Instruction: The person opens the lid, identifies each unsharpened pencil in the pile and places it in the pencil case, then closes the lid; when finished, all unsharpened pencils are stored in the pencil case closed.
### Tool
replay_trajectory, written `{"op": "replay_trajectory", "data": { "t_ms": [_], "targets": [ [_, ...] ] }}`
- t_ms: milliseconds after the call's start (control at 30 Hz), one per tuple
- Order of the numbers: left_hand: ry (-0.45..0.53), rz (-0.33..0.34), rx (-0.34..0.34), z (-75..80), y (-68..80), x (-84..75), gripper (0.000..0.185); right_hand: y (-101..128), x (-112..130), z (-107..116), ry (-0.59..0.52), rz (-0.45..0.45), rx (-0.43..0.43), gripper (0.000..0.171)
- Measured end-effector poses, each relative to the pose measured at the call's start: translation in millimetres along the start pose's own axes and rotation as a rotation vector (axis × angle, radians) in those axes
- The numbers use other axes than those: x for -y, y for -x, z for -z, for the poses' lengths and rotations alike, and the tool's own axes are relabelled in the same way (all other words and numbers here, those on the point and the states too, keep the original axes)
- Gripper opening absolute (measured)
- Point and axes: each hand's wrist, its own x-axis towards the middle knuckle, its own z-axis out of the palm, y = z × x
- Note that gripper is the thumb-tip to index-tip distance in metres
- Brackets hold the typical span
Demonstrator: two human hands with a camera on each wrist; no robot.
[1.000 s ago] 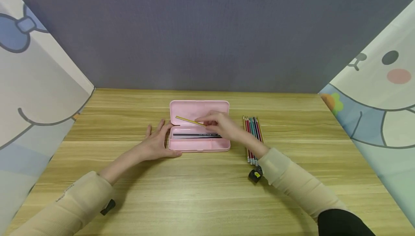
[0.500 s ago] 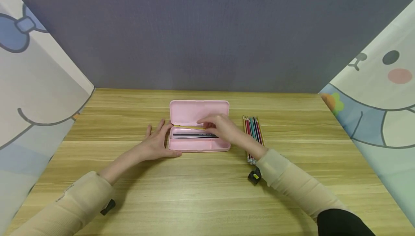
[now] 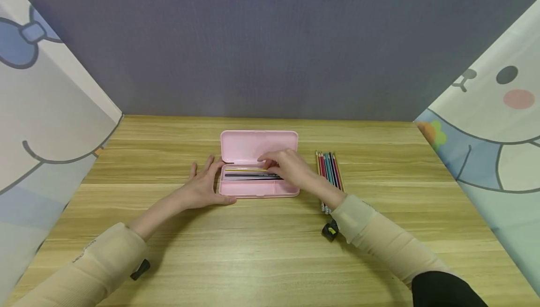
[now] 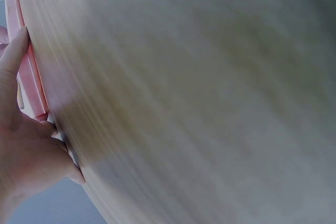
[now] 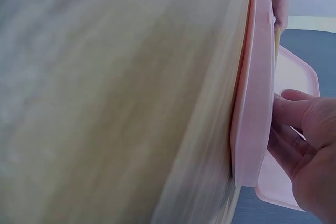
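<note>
Well to the left of the pink pencil case [image 3: 249,189], a cartoon-printed panel [image 3: 55,101] borders the wood-grain counter [image 3: 236,255]. The left hand [image 3: 202,187] rests against the case's left end, its grip spread wide: thumb along the front edge, forefinger by the back-left corner, the other fingers fanned away from the case. The case lies open, its lid [image 3: 238,145] folded back behind its tray. Dark pencils [image 3: 244,175] lie lengthwise in the case's rear compartment; a yellow pencil [image 3: 240,170] lies behind them, near the case's hinge side. Over the case's right half, the right hand [image 3: 288,166] has its grip nearly closed, bent fingers and thumb pinching the yellow pencil's right end; the fingertips themselves are partly hidden. Just right of the case, a row of coloured pencils [image 3: 329,171] lies on the counter, partly under the right forearm, eraser ends nearer the person.
</note>
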Motion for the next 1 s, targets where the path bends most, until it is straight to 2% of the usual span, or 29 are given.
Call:
{"op": "replay_trajectory", "data": {
  "t_ms": [533, 667, 833, 1000],
  "targets": [
    [0.006, 0.007, 0.012, 1.0, -0.1, -1.8, 0.101, 3.8, -3.1, 0.1, -0.047, 0.014, 0.01, 0.031],
    [0.005, 0.006, 0.013, 0.9, -0.3, -1.6, 0.101, 4.9, -5.3, 2.0, -0.113, 0.019, 0.006, 0.029],
    [0.015, 0.0, 0.013, 0.8, 0.2, -1.3, 0.1, 6.6, -8.1, 6.7, -0.235, -0.02, 0.003, 0.026],
    [0.017, 0.0, 0.015, 1.1, 0.8, -1.9, 0.1, 11.3, -11.1, 12.4, -0.305, -0.037, -0.022, 0.025]
  ]
}}
